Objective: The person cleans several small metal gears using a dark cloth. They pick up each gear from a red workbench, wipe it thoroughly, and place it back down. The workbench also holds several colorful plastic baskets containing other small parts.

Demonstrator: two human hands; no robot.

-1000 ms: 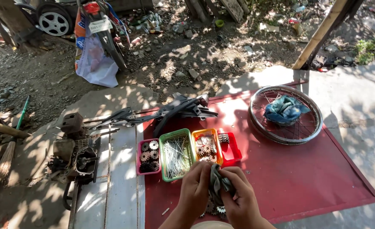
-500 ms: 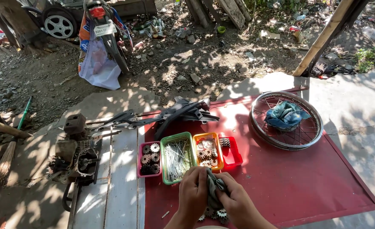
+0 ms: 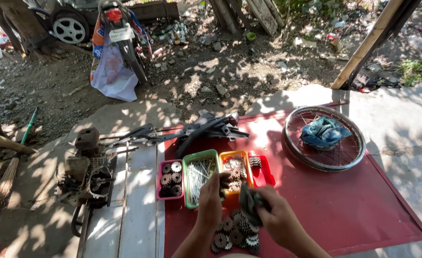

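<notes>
My left hand (image 3: 211,200) holds a small dark part up over the edge of the orange tray (image 3: 235,171). A dark grey rag (image 3: 249,204) is gripped in my right hand (image 3: 277,217). Below both hands several greasy gears (image 3: 235,232) lie in a heap on the red sheet (image 3: 335,200). Ahead stand a pink tray (image 3: 170,178) of gears, a green tray (image 3: 199,176) of thin metal spokes, the orange tray of small parts and a red tray (image 3: 263,170).
A spoked wheel rim (image 3: 324,137) with a blue cloth (image 3: 323,132) in it lies at the right. A dark frame part (image 3: 199,130) lies behind the trays. An engine block (image 3: 87,174) sits left, a motorcycle (image 3: 117,33) stands beyond.
My hands have come apart: the left has risen toward the orange tray with a small part, the right keeps the rag. The heap of gears below them now shows.
</notes>
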